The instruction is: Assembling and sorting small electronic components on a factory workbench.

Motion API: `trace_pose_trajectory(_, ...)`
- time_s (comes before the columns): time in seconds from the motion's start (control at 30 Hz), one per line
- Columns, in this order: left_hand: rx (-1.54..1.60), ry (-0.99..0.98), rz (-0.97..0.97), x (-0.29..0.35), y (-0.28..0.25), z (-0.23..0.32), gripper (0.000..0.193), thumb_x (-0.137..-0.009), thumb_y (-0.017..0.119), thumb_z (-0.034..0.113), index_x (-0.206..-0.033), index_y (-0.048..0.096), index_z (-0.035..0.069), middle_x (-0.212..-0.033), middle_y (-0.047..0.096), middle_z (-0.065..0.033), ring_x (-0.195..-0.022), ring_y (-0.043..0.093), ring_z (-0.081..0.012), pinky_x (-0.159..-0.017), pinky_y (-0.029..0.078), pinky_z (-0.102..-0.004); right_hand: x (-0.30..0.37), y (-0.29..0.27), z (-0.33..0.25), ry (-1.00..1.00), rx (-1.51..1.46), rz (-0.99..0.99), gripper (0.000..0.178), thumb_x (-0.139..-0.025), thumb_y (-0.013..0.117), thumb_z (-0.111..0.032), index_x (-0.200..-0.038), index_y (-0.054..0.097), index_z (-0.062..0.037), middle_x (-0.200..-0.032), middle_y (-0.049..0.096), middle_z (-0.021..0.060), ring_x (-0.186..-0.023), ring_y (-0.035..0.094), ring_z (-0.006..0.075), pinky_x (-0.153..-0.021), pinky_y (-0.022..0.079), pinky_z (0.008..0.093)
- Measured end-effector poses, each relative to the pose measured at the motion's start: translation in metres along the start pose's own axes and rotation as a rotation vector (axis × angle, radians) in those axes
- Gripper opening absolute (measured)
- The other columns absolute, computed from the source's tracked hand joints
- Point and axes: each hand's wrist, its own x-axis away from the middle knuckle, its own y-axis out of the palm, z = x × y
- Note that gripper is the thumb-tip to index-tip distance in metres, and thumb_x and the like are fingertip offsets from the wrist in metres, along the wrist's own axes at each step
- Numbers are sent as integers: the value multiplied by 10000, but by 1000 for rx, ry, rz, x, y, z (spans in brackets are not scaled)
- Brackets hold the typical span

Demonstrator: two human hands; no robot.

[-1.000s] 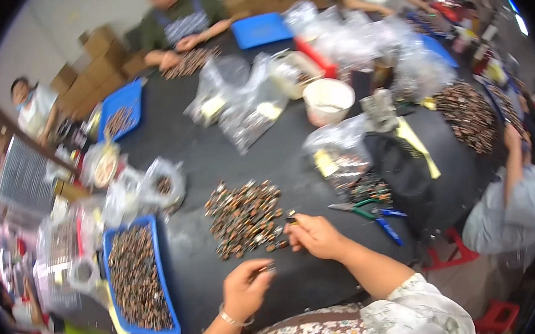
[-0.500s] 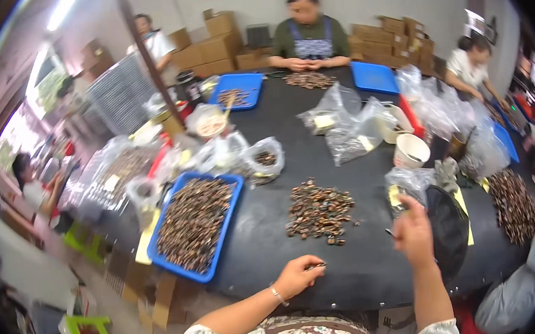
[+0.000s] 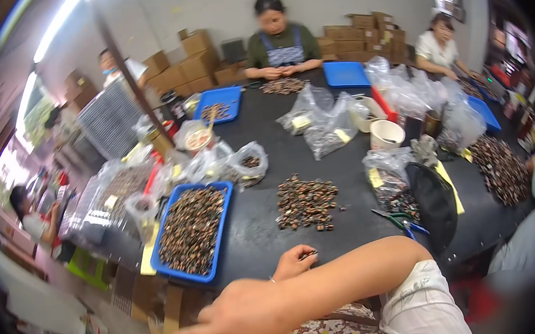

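Observation:
My left hand (image 3: 293,263) rests near the table's front edge, its fingers closed on a small dark part (image 3: 312,253) that peeks out at the fingertips. My right forearm crosses in front of my body to the left. At its end my right hand (image 3: 242,311) hangs off the table edge by my left arm, slightly blurred, one finger stretched out and nothing visible in it. Just beyond my left hand lies a loose pile of small copper-and-dark parts (image 3: 307,203). A blue tray (image 3: 223,231) full of similar parts (image 3: 191,229) stands to its left.
Right of the pile are green-handled pliers (image 3: 401,220), a bag of parts (image 3: 391,185), a black round item (image 3: 435,203) and a white cup (image 3: 386,135). Plastic bags (image 3: 324,124) lie farther back. Across the table a co-worker (image 3: 281,45) handles another pile (image 3: 284,86).
My right hand has swung from above the table's right side, near the pliers, across my body to the lower left. My left hand stays closed on the small part. The view has shifted slightly.

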Motion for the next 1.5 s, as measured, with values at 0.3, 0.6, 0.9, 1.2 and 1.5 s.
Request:
trace_pose_trajectory(0.3,347,294,-82,-13,-9,-17,190,-815,610,144,-960,554,34,-724,566,-18,-634,541,-97,-572,455,-244,58,24,87,726,-124,18,481,-813,517,-176,-1277,394,-198,-885,589,81,-782,603,302,-656,471,427)
trace_pose_trajectory(0.6,165,95,-288,-7,-29,-7,226,-815,611,148,-990,556,18,-750,583,-22,-574,505,-72,-511,419,-227,66,32,156,825,-53,-95,218,-829,526,-275,-882,572,-69,-782,617,160,-723,590,354,-638,464,441)
trace_pose_trajectory(0.9,512,-101,-312,-8,-34,0,181,-853,578,198,-950,573,46,-755,587,-1,-521,460,-45,-446,355,-180,160,47,137,1051,-141,350,169,-764,634,-197,-813,584,-42,-705,607,133,-652,604,291,-578,470,346)
trace_pose_trajectory(1.2,647,-342,-303,-27,-16,5,170,-871,556,170,-998,568,57,-765,586,-1,-553,484,-44,-441,339,-159,207,91,117,1049,-514,596,303,-716,723,-183,-954,609,-36,-732,615,69,-633,562,107,-592,463,258)
trace_pose_trajectory(1.5,530,-359,-416,-40,-8,15,150,-868,565,199,-954,553,77,-720,546,39,-540,477,-21,-412,315,-142,226,97,115,1009,-418,654,282,-714,729,-190,-915,624,-23,-773,649,98,-664,616,132,-605,481,260)
